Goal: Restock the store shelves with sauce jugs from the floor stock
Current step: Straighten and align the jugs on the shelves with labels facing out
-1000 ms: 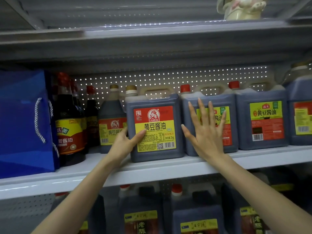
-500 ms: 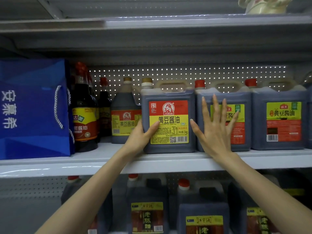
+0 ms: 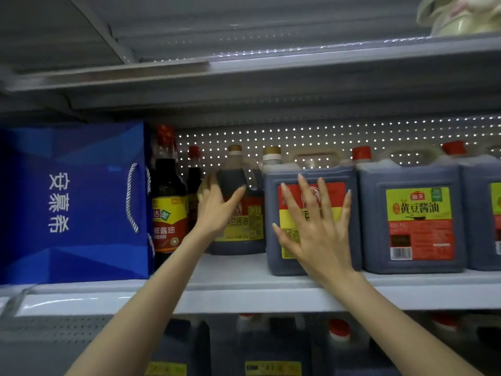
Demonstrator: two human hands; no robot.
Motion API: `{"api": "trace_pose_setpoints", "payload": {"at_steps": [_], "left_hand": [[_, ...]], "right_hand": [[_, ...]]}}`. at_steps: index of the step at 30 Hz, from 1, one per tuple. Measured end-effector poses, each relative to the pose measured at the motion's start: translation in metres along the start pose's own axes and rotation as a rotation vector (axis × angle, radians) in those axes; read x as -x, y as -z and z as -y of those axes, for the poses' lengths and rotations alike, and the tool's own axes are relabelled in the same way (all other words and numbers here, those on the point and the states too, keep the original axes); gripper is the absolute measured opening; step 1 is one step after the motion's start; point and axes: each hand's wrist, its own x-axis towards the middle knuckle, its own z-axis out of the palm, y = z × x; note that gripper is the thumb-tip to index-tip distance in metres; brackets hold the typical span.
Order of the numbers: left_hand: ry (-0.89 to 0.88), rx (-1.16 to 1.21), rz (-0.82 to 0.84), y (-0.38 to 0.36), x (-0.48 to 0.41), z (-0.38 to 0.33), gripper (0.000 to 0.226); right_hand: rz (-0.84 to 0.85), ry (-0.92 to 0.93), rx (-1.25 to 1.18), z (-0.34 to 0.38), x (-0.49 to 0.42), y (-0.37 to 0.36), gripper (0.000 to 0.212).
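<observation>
Shelf (image 3: 244, 294): ran beneath both hands. Square sauce jug (image 3: 287, 175): stood on it, label half hidden by right hand (image 3: 317, 234), fingers spread flat. Round sauce jug (image 3: 244, 234): just beside, under left hand (image 3: 217, 210); motion blur hid whether fingers gripped.

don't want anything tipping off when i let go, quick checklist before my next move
1. Seating: the square soy sauce jug stands on the shelf, base behind the front lip: ok.
2. Facing: its label points outward: ok.
3. Support: the right hand lies flat on its front, fingers spread: ok.
4. Grip: the left hand is on the round soy sauce jug; firmness of hold: cannot tell, blurred.
5. Spacing: gap between the square jug and the red-capped jug beside it: cannot tell.
</observation>
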Motion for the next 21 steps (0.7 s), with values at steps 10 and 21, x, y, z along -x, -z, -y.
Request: {"api": "trace_pose_setpoints", "payload": {"at_steps": [10, 21], "left_hand": [[0.122, -0.082, -0.035, -0.028, -0.077, 0.013, 0.08], [0.01, -0.241, 0.115, -0.006, -0.081, 0.006, 0.064]], "right_hand": [[-0.081, -0.005, 0.019, 0.001, 0.001, -0.005, 0.063], [-0.077, -0.021, 0.037, 0.001, 0.001, -0.005, 0.06]]}}
